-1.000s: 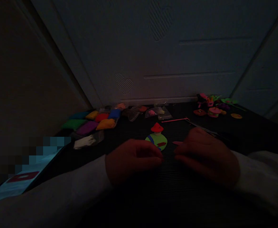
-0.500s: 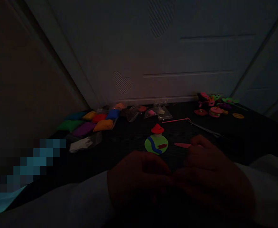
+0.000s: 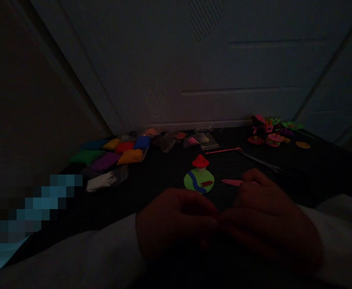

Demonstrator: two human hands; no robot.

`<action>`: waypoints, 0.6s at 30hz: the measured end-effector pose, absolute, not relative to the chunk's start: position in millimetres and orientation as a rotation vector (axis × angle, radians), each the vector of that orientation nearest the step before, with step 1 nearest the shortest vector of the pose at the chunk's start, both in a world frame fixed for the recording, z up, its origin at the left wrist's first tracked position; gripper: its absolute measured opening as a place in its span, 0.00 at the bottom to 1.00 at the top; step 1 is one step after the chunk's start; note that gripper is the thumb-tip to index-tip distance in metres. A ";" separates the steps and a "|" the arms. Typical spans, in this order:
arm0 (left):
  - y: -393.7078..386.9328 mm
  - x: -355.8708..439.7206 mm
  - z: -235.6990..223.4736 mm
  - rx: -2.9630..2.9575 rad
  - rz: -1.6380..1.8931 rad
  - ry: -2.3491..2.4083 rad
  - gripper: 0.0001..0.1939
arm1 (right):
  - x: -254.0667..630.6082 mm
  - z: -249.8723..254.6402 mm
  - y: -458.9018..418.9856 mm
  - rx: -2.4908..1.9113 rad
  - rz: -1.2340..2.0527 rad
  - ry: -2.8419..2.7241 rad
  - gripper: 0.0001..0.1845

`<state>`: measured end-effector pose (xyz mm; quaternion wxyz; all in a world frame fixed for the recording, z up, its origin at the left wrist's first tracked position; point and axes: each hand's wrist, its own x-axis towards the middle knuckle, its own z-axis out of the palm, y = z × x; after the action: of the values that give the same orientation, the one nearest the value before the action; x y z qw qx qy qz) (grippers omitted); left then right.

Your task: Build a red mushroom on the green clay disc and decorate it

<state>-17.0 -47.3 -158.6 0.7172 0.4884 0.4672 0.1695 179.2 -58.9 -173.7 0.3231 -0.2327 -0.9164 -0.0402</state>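
Observation:
In dim light my left hand and my right hand meet at the fingertips near the front of the dark table. Both are closed in a pinch; whatever lies between the fingers is too dark and small to make out. Just beyond them lies a green clay disc with a blue wavy strip and a dark red piece on it. A clay mushroom with a red cap and pale stem sits at the disc's far edge. A pink clay knife lies on the table, its right end hidden behind my right hand.
Bags of coloured clay lie at the left, with a white packet before them. Small bags line the back by a panelled door. A thin pink tool and scissors lie right of centre; clay figures stand far right.
The view has shifted slightly. My hands stay together at the fingertips, with only small finger movement. The clay pieces on the table keep their places.

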 end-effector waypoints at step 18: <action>-26.4 -31.5 -155.7 1.385 0.692 1.235 0.09 | 183.2 -172.3 -58.2 -0.531 0.323 -2.519 0.04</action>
<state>-31.5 -26.4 -155.7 0.5484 0.5847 0.5216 0.2921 183.2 -58.2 -172.3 0.2700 -0.1971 -0.9348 0.1200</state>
